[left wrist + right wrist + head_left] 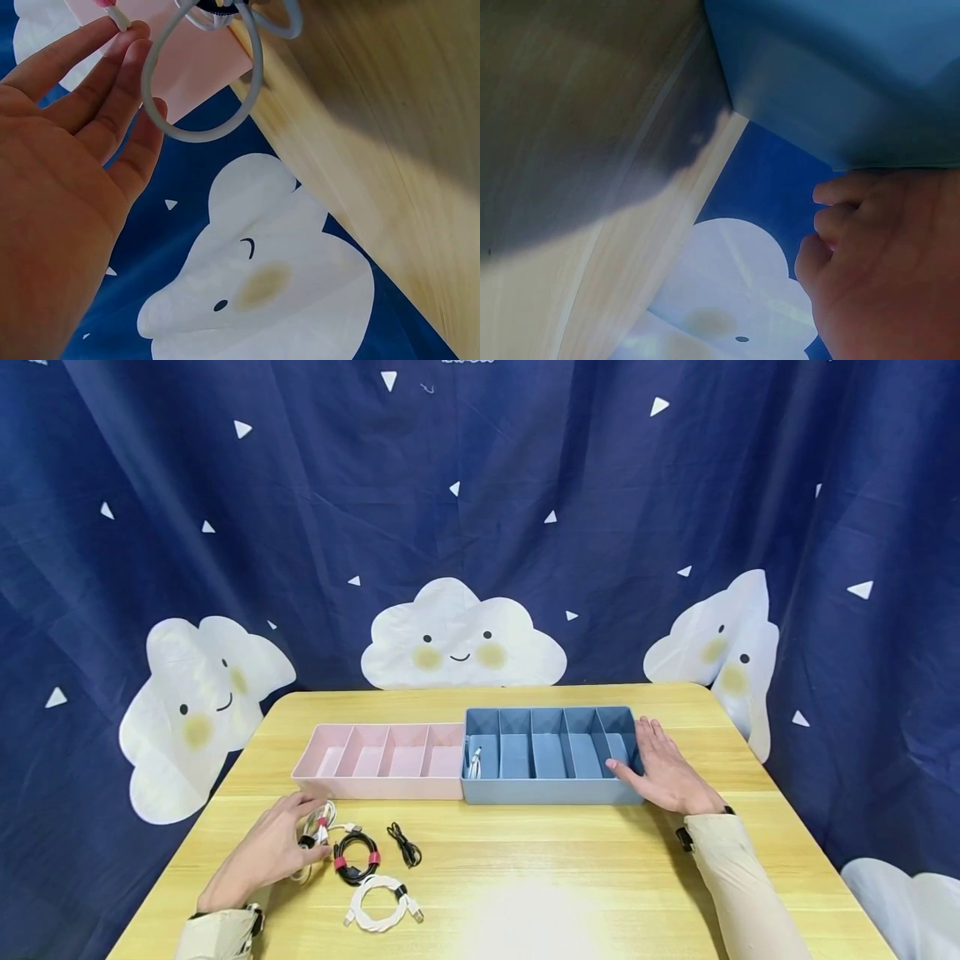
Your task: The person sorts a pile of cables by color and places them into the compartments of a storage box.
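Note:
Beside the front left of the pink divided box, my left hand [266,850] holds a coiled white cable [255,67], fingers and thumb around it. A red tie and a black tie show on the cables there; whether it is one cable or two I cannot tell. My right hand [667,775] rests against the right end of the blue divided box [551,792], fingers straight along its side and thumb over the front rim. A white cable [475,764] stands in that box's leftmost compartment.
Left of the blue box stands the pink divided box [382,787], touching it. On the wooden table [600,868] near my left hand lie a black cable coil [366,837] with red ties, a small black cable [405,845] and a white cable coil [362,917] with a black tie.

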Demonstrator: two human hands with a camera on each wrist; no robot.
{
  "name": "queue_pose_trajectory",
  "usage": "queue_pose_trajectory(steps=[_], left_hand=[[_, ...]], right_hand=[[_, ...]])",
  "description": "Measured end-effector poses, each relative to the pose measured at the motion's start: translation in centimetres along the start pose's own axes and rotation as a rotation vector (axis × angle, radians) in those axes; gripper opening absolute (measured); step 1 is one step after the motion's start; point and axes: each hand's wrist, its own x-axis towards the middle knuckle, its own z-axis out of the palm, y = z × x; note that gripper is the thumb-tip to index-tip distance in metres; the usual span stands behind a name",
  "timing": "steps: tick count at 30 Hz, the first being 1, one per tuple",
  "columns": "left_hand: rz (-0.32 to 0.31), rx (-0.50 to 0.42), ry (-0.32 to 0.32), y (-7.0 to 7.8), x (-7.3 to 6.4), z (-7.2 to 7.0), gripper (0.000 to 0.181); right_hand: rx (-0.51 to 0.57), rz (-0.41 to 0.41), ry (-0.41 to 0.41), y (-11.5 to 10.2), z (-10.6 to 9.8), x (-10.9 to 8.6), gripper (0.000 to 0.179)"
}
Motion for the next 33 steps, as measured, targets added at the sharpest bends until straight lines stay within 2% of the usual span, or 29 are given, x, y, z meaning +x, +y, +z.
queue_pose_trajectory(steps=[20,33], left_hand=[[0.013,-0.029,0.012,0.6,0.5,-0.3,0.074],[0.062,-0.019,0.05,1.1,0.9,-0.2,0.074]], right_hand=[[0.003,0.004,-0.004,0.0,0.0,0.0,0.105],[0.01,-0.002,0.0,0.0,0.1,-0.1,0.105]])
